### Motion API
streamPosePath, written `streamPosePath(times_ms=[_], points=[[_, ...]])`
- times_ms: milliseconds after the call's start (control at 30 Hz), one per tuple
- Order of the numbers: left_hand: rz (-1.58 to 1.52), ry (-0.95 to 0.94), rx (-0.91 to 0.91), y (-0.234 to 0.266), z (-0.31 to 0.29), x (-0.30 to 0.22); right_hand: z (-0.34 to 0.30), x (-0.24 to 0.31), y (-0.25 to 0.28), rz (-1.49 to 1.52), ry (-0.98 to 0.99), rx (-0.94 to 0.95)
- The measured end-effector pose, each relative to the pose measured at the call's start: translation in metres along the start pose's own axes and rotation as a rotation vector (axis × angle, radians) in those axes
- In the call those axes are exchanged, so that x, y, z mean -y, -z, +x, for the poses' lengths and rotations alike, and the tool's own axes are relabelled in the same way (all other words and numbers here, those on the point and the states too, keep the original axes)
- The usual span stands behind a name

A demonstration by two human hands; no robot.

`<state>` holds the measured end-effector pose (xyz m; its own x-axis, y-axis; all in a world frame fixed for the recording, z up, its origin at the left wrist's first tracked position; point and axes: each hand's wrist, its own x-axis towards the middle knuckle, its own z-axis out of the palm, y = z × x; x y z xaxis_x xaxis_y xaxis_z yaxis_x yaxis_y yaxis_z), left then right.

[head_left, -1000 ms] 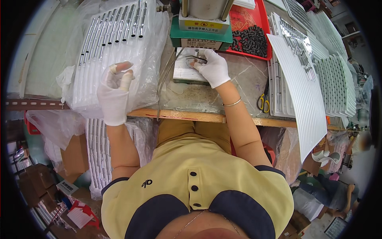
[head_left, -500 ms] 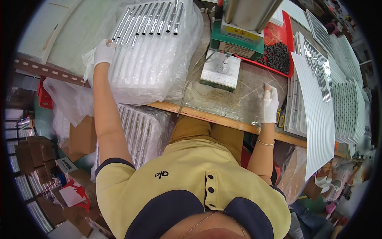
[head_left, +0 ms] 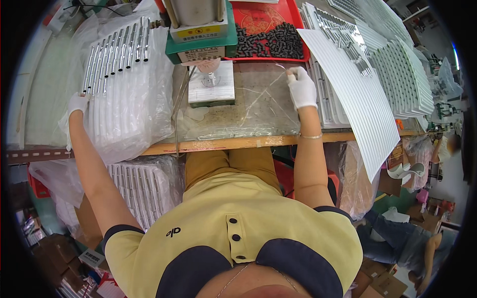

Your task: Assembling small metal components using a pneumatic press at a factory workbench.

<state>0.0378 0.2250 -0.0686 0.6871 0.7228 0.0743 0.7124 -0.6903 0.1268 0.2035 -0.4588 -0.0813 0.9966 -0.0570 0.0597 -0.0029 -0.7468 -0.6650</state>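
My left hand (head_left: 78, 103), in a white glove, is closed at the left side of a stack of shiny chrome tubes (head_left: 119, 52). Its fingertips pinch the near end of the leftmost tube. White plastic sleeving and clear film wrap the stack. My right hand (head_left: 302, 90), gloved with bare fingertips, hovers over the worktop just short of a red tray (head_left: 258, 59). Thumb and fingers are pressed together there; what they hold, if anything, is too small to name. Black short plugs (head_left: 271, 42) fill the tray's near part.
Between my hands stands a green bench press (head_left: 201, 49) over a metal block (head_left: 211, 92) with an upright pin. White ribbed sheets (head_left: 348, 89) and a perforated white stack (head_left: 402, 82) stand at the right. A wooden edge (head_left: 213, 145) borders the worktop. Another person (head_left: 407, 243) is at lower right.
The whole view has shifted, so the bench appears further left. My right hand has moved away from the table edge toward the red tray. A pinkish part now shows above the pin.
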Motion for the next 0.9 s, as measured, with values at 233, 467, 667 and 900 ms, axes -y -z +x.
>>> streamPosePath(times_ms=[233, 467, 667, 900], points=[[-0.303, 0.128, 0.236, 0.018, -0.028, -0.014, 0.065, 0.024, -0.02, -0.361, 0.174, 0.081], [-0.605, -0.004, -0.174, 0.046, -0.087, -0.026, 0.092, 0.041, -0.031, -0.531, 0.179, 0.224], [-1.052, -0.255, 0.229, 0.101, -0.257, -0.194, 0.099, 0.041, -0.042, -0.542, 0.176, 0.299], [-1.154, -0.415, 0.515, 0.024, -0.312, -0.307, 0.097, 0.041, -0.039, -0.525, 0.108, 0.26]])
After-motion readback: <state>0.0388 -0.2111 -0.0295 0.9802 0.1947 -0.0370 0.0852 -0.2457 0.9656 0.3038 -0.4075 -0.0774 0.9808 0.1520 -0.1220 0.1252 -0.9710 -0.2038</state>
